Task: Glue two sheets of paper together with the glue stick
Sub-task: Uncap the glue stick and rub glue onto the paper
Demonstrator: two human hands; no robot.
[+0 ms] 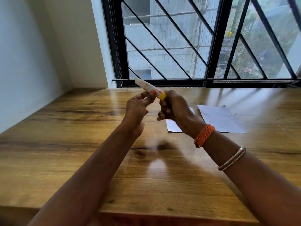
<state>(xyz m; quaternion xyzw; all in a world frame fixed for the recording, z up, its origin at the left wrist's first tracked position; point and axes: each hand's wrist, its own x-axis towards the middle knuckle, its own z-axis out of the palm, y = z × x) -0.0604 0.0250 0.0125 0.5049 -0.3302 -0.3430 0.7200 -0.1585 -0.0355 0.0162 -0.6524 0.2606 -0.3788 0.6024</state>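
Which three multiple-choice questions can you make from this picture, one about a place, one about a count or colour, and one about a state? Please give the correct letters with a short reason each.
1. Where do the sheets of paper lie?
A. flat on the wooden table, behind the right hand
B. on the window sill
C. in the left hand

2. What colour is the braided band on the right wrist?
A. blue
B. orange
C. green

3. In what state is the glue stick?
A. lying on the table
B. standing on the paper
C. held in the air between both hands

Answers:
1 A, the white sheets rest on the table, partly hidden by the right hand.
2 B, the band is plainly orange.
3 C, the left hand pinches the tube and the right hand grips its yellow end, above the table.
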